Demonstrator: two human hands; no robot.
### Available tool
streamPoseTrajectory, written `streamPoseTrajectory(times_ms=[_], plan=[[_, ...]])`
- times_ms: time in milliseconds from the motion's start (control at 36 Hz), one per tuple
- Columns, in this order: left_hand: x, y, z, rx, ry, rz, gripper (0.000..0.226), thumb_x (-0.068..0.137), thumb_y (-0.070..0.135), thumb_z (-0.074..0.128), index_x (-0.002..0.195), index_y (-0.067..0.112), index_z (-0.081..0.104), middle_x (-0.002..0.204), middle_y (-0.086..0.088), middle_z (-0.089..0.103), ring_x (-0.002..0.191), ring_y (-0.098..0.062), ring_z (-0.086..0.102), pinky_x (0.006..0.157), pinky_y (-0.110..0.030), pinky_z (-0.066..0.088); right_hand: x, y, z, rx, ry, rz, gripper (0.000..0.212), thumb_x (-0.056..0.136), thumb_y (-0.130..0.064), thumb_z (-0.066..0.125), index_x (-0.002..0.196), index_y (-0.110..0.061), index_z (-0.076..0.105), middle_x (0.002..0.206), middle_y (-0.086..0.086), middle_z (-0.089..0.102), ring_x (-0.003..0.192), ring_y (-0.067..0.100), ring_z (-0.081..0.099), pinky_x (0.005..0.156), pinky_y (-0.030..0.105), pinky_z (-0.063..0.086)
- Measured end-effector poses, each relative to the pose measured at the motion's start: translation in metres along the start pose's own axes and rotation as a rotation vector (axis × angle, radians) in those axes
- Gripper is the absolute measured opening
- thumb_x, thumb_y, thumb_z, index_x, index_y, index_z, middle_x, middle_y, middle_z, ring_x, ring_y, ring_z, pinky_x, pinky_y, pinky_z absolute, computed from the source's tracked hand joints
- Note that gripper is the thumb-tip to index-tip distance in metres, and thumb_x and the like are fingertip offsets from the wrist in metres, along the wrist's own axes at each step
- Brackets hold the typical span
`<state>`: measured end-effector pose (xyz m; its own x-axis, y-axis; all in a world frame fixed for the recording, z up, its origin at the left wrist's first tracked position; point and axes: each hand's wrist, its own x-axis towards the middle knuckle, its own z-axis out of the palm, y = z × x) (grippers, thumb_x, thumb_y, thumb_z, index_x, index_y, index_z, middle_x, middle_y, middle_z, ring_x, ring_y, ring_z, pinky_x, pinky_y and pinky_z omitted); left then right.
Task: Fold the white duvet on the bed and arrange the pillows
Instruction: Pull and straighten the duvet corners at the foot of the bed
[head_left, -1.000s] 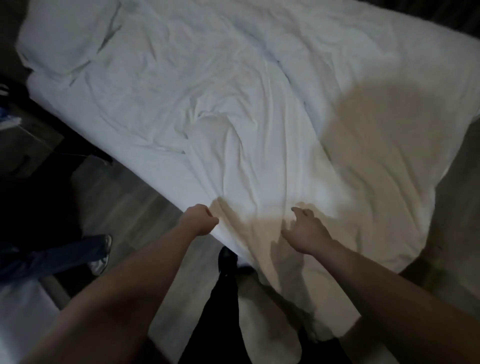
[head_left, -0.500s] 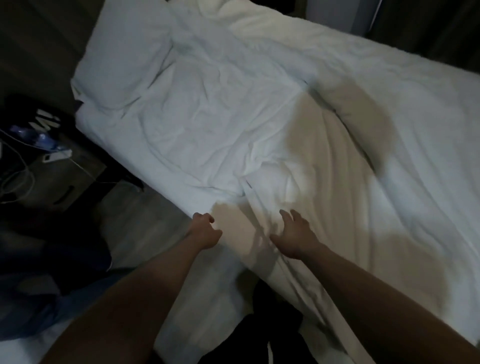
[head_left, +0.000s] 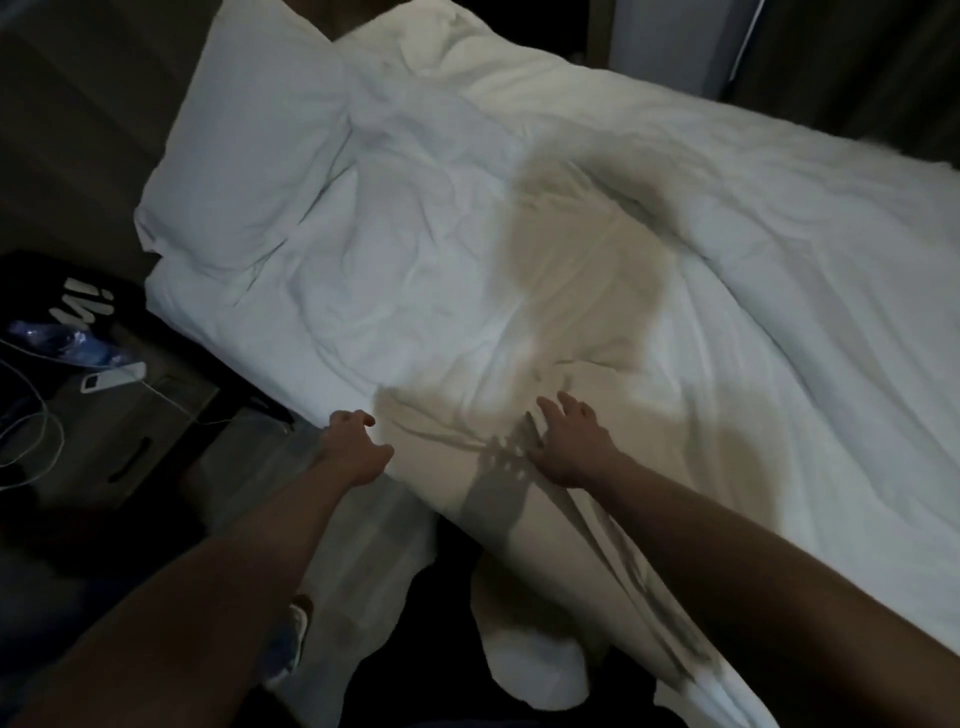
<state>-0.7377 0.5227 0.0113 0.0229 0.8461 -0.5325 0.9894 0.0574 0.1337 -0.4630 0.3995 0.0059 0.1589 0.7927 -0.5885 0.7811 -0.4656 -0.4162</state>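
While both arms reach fwd over the near bed edge, left hand (head_left: 356, 447) curls at the duvet (head_left: 597, 322) hem, grip unclear; right hand (head_left: 569, 441), fingers spread, rests flat on it, slightly farther in. Duvet runs long-axis near-left to far-right, rumpled. Pillow (head_left: 249, 156) sits far left.

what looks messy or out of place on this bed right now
The white duvet is rumpled and unfolded, and its near edge spills off the bed toward the floor. One pillow lies askew at the head. The left hand and the right hand are at the near edge.
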Motion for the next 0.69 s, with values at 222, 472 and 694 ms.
streamPoseTrajectory(times_ms=[222,472,694], plan=[[0.102,-0.035,-0.073,-0.043,-0.076,0.012,0.061,0.085,0.035,0.068,0.139,0.014,0.047,0.145,-0.014,0.032,0.131,-0.035,0.040,0.107,-0.039,0.039,0.070,-0.097,-0.003,0.048,-0.027,0.110,0.077,0.093,-0.046,0.054,0.156,-0.025,0.014,0.164,0.004,0.006,0.150,0.034,0.008,0.117,0.051,0.026],[0.161,-0.062,-0.133,-0.044,-0.033,-0.002,0.066,0.086,0.040,0.067,0.142,0.015,0.042,0.147,-0.013,0.030,0.132,-0.034,0.038,0.105,-0.041,0.041,0.103,-0.142,-0.014,0.012,0.003,0.102,0.081,0.091,-0.049,0.057,0.156,-0.026,0.013,0.164,0.003,0.006,0.149,0.033,0.011,0.116,0.052,0.027],[0.234,-0.075,-0.151,-0.104,-0.071,-0.026,0.071,0.085,0.047,0.068,0.141,0.014,0.042,0.147,-0.015,0.031,0.132,-0.033,0.040,0.108,-0.041,0.039,0.141,-0.155,-0.009,-0.007,-0.007,0.127,0.082,0.092,-0.049,0.055,0.157,-0.025,0.010,0.165,0.004,0.003,0.150,0.033,0.008,0.117,0.051,0.027]])
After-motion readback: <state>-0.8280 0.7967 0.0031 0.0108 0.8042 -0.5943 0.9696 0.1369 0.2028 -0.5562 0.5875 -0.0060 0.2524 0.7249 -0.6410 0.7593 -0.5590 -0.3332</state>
